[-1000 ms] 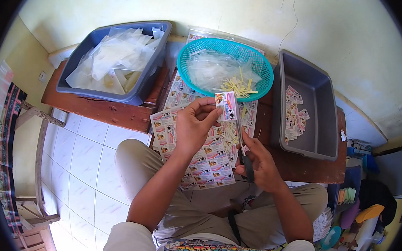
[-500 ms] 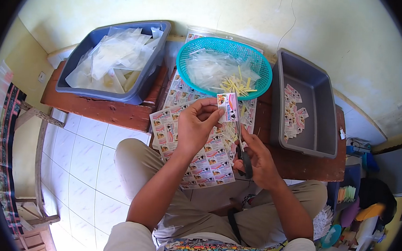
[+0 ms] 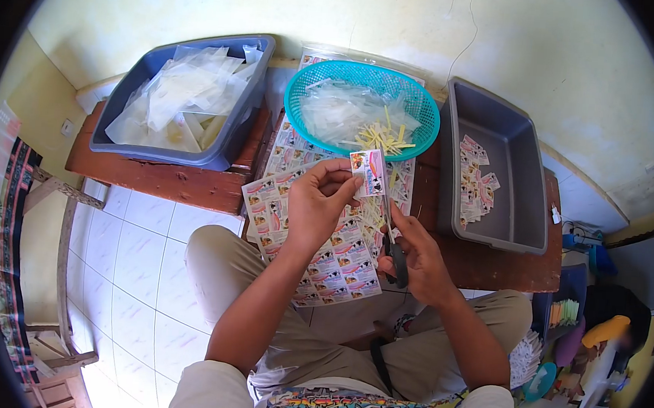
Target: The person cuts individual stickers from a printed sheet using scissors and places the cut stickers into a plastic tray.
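Between the thumb and fingers of my left hand (image 3: 320, 200) is a small printed label (image 3: 368, 172), held upright above the bench. My right hand (image 3: 420, 262) is closed around black-handled scissors (image 3: 396, 260), whose blades point up along the label's right edge. Beneath both hands, printed label sheets (image 3: 330, 269) hang over the bench's front edge, with pale cut strips lying on them. Just beyond the label, a turquoise basket (image 3: 296, 118) holds clear plastic pieces and a heap of yellowish strips (image 3: 383, 137).
On the right of the wooden bench (image 3: 508, 271), a grey tub (image 3: 522, 180) contains cut labels (image 3: 477, 186). A blue-grey tub (image 3: 228, 152) full of translucent plastic bags (image 3: 187, 88) stands at the left. A wall rises behind. Assorted household items crowd the lower right.
The view has shifted very slightly. Both hands keep nearly the same pose, with the label and scissors still together.
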Motion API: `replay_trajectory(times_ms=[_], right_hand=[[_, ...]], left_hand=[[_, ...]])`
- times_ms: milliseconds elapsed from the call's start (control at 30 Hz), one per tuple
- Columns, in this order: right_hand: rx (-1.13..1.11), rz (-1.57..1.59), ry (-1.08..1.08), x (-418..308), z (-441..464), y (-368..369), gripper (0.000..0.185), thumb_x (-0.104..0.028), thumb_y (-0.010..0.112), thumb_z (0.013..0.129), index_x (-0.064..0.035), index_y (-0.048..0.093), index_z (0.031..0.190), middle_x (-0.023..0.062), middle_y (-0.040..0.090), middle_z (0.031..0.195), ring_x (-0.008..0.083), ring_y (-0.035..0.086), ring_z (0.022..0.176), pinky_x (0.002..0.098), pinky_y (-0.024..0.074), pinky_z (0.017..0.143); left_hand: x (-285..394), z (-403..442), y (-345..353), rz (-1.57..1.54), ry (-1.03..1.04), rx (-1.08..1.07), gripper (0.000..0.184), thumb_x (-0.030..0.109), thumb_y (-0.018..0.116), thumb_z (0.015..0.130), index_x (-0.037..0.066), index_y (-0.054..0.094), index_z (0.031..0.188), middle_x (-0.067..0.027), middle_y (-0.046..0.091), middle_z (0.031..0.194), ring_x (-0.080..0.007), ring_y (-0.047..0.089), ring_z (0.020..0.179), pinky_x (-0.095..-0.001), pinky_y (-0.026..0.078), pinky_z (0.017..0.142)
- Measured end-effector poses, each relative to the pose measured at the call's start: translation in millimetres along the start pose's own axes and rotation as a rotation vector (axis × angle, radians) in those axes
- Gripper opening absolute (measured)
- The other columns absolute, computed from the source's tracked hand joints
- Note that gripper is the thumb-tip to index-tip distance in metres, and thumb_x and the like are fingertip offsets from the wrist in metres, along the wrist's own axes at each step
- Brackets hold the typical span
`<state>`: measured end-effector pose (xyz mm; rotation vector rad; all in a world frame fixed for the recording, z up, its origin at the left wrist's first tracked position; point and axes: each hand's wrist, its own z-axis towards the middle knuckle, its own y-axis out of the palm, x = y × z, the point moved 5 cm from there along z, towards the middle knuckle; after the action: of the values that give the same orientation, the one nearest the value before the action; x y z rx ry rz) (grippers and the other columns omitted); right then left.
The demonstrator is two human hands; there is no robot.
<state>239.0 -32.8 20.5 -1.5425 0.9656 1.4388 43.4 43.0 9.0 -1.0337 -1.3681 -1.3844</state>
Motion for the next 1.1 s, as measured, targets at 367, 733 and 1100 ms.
replay_trajectory(times_ms=[367,733,1100], right_hand=[[-0.008,-0.053,-0.018,-2.6,0.5,0.7,0.097,-0.008,0.085,0.091,-0.0079,0.029,0.171,0.0094,0.051,0.134,0.0176,0.064,0.114,0.0303,0.0591,0.098],[-0.005,-0.054,-0.024,-2.8,0.8,1.9,0.096,-0.007,0.085,0.091,-0.0073,0.03,0.171,0.0093,0.05,0.131,0.017,0.064,0.112,0.0298,0.0595,0.096],[0.01,-0.038,-0.008,-0.4,0.4,1.7,0.096,-0.006,0.084,0.092,-0.0077,0.03,0.171,0.009,0.05,0.132,0.0167,0.064,0.112,0.0295,0.0595,0.095]], left_hand=[[0.7,-0.4,-1.0,0.01,0.013,0.012,0.027,0.001,0.077,0.098,-0.008,0.069,0.122,-0.0135,0.078,0.104,-0.0127,0.074,0.087,-0.0278,0.064,0.071],[2.0,-0.6,-1.0,0.022,0.023,0.022,0.027,0.002,0.078,0.098,-0.008,0.07,0.121,-0.0131,0.078,0.102,-0.0124,0.074,0.085,-0.0278,0.064,0.07],[1.1,-1.1,-0.7,0.018,0.011,0.014,0.026,0.002,0.078,0.098,-0.008,0.07,0.12,-0.013,0.078,0.102,-0.0124,0.074,0.086,-0.0284,0.065,0.07]])
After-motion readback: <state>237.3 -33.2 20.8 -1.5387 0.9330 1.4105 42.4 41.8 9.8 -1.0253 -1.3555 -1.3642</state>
